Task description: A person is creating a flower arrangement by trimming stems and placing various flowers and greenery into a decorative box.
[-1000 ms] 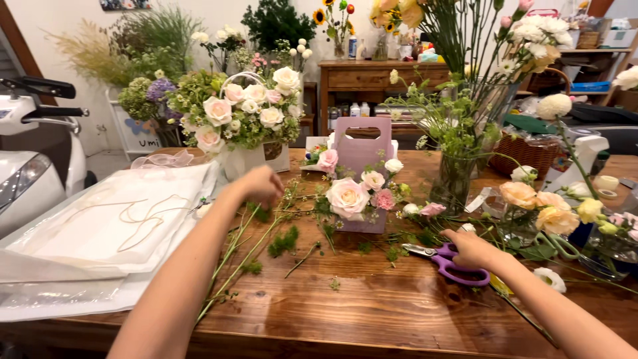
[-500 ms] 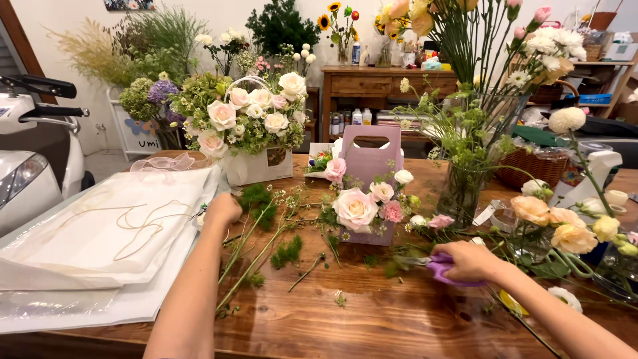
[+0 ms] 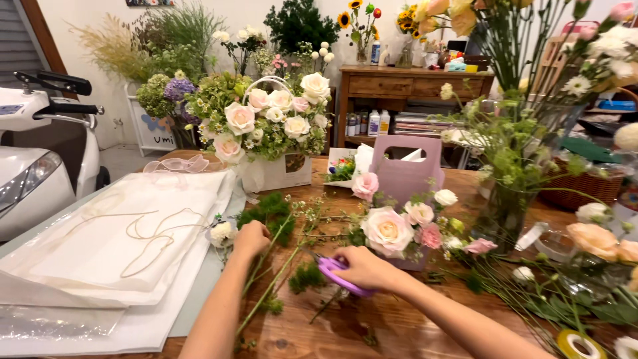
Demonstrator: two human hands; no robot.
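Note:
My left hand (image 3: 250, 238) is closed around a green stem (image 3: 271, 287) that lies on the wooden table (image 3: 345, 329), its leafy top (image 3: 271, 211) just beyond my fingers. My right hand (image 3: 362, 267) grips purple-handled scissors (image 3: 340, 275), whose tip points left toward the stem and a small green sprig (image 3: 307, 276). Right behind my right hand stands a pink box arrangement (image 3: 404, 178) with a large cream rose (image 3: 387, 230) and smaller pink and white blooms.
White wrapping paper with string (image 3: 119, 246) covers the table's left side. A white basket of roses (image 3: 272, 126) stands at the back, a glass vase of tall stems (image 3: 505, 213) to the right. Peach roses (image 3: 598, 240) and a tape roll (image 3: 577, 344) lie at the right. A white scooter (image 3: 33, 166) stands far left.
My right hand has carried the scissors from the right side of the table leftward to the stem. My left hand slid down and closed on the stem.

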